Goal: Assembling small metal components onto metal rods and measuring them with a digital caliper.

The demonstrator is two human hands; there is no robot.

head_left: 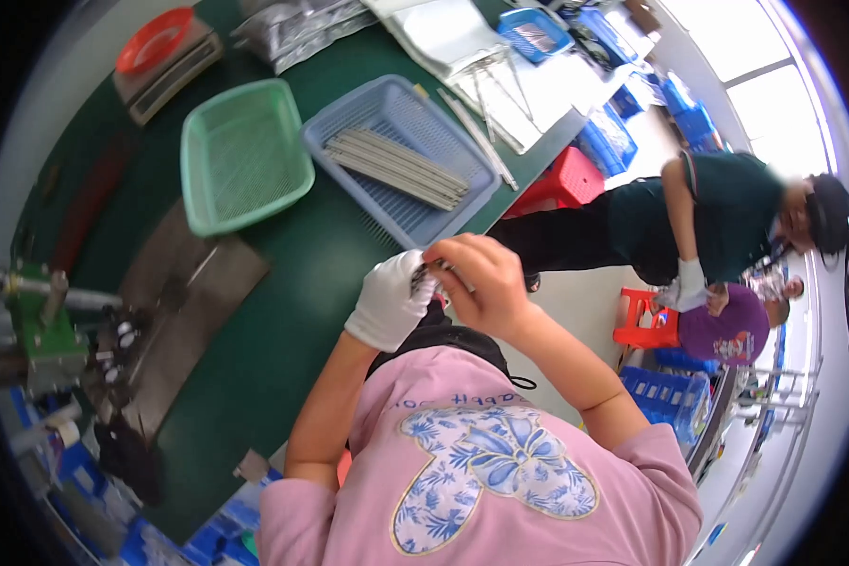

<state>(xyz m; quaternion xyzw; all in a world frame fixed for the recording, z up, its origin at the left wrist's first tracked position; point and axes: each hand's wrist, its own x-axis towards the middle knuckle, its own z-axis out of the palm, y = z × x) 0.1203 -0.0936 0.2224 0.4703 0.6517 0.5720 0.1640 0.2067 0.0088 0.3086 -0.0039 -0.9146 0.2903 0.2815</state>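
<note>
My left hand, in a white glove, is closed in front of my body near the table edge. Small dark bits show at its fingers, too small to name. My bare right hand meets it from the right, thumb and fingers pinched together at the same spot. What the pinch holds is mostly hidden. Just beyond my hands stands a blue-grey plastic basket with a bundle of long, thin metal strips lying in it.
A green mesh basket stands left of the blue-grey one. Farther left are a scale with a red tray and a green bench machine. Loose strips lie by the table edge. A co-worker stands at right near red stools.
</note>
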